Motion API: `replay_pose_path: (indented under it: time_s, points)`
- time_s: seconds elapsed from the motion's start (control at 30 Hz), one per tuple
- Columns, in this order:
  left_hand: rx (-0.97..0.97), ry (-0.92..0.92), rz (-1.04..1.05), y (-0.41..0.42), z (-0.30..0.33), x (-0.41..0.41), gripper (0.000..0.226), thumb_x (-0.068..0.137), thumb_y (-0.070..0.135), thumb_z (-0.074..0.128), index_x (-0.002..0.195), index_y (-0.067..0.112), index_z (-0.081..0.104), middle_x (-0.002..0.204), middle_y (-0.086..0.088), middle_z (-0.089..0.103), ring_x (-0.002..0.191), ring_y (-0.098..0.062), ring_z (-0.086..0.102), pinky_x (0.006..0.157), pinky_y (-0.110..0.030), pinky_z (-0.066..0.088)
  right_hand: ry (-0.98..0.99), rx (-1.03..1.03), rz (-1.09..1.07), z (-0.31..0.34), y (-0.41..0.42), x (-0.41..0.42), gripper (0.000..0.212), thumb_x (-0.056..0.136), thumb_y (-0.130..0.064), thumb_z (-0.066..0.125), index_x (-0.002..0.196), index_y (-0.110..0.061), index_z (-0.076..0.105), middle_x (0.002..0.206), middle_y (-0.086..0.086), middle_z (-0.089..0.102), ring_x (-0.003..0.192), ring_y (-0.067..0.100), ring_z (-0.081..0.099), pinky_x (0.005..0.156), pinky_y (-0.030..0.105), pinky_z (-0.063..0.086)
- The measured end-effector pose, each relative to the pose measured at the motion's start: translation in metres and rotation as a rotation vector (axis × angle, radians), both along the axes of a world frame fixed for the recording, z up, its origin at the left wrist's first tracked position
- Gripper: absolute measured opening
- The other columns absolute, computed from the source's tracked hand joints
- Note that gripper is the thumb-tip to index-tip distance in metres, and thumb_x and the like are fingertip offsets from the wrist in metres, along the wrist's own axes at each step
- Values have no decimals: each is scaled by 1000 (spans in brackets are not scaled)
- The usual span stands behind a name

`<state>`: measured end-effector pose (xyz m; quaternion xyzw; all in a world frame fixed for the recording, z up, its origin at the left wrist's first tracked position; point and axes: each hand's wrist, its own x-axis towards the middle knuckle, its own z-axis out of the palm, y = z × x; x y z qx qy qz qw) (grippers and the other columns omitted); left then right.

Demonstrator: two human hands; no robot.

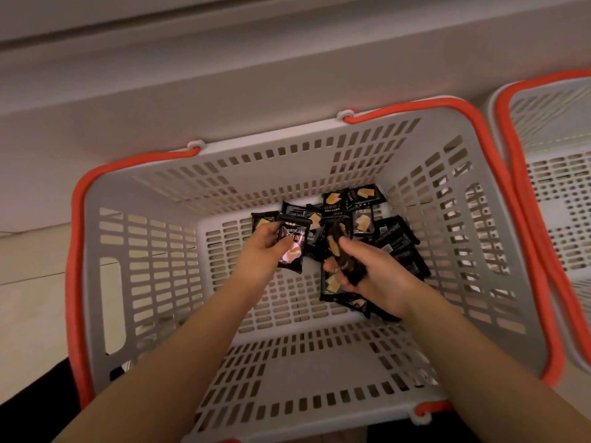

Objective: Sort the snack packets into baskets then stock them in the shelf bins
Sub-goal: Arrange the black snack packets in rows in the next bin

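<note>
— In the grey basket (pixel 153 282), what are the hands doing?
— The left hand (pixel 260 251) grips one black packet (pixel 291 247); the right hand (pixel 367 270) pinches another packet (pixel 347 260) above the pile of packets (pixel 364 206).

Packets (pixel 364 203) lie in the basket (pixel 153 219); another basket (pixel 556 174), seemingly touching, right.

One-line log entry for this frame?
left hand: holds black snack packet | right hand: grips packets | grey basket: more packets

Two grey baskets (pixel 153 282) with orange handles; two hands, each gripping one dark packet (pixel 291 247); roughly ten packets loose beyond.
</note>
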<state>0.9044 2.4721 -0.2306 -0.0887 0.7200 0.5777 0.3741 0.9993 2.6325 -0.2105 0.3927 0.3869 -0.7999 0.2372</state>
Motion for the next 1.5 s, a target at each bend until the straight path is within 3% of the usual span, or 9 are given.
replay_pose_path:
  time_s: [0.13,0.23,0.4,0.57,0.7,0.83,1.03,1.37,1.5]
  points:
    - [-134,207,-193,-8,-4,-4,22,90,11,57,110,22,55,105,5,65,98,-9,63,78,-19,48,-153,400,473,-7,-8,-5,37,84,-37,67,105,-9,55,77,5,57,57,12,45,49,23,34]
    - [-167,375,-468,-14,-4,-4,28,91,16,56,118,24,54,110,8,64,97,1,61,83,-17,48,-176,448,554,-12,-18,-9,40,79,-36,72,105,-7,62,76,3,52,65,14,47,55,25,36]
    - [-205,530,-853,-19,-8,-1,34,97,26,45,129,18,50,119,4,55,104,-2,49,83,-13,36,-187,119,285,-12,-25,-25,7,85,-13,67,90,-16,67,79,-3,64,72,8,55,61,19,43]
    - [-146,459,-883,-30,-13,-5,57,82,35,66,133,20,45,120,6,50,108,-5,48,91,-15,36,-222,-163,-75,-15,-29,-35,11,89,-10,59,99,-7,62,92,10,65,84,19,62,60,22,57]
    - [-263,473,-699,-41,-26,-9,47,86,22,64,130,14,49,111,2,59,96,-7,53,73,1,36,-168,-63,21,-19,-32,-50,32,94,-26,53,117,-4,56,106,15,64,95,23,63,75,28,57]
    - [-372,204,-402,-53,-34,-15,39,90,26,60,126,18,48,106,7,60,87,-7,60,68,-17,45,225,1004,673,-31,-13,-75,30,93,-25,55,119,-9,56,110,3,62,102,18,57,86,28,45]
    - [-353,-7,-205,-66,-37,-19,42,94,23,53,134,18,41,114,1,59,94,-16,61,85,-38,51,701,1603,1548,-62,-5,-93,46,87,-8,53,132,-17,49,136,4,50,127,26,36,98,36,31]
    - [-220,-112,-75,-64,-22,-16,26,97,12,41,106,34,52,89,14,58,71,3,59,55,-16,47,709,1794,1586,-52,-4,-59,34,89,-9,50,123,-10,49,131,12,46,126,31,36,100,39,30]
    - [-186,-153,-19,-50,2,-20,24,96,13,39,103,27,57,100,0,60,87,-13,58,74,-23,48,417,1173,1078,-7,-6,-56,34,93,-27,55,121,-13,42,114,12,60,105,29,56,87,44,47]
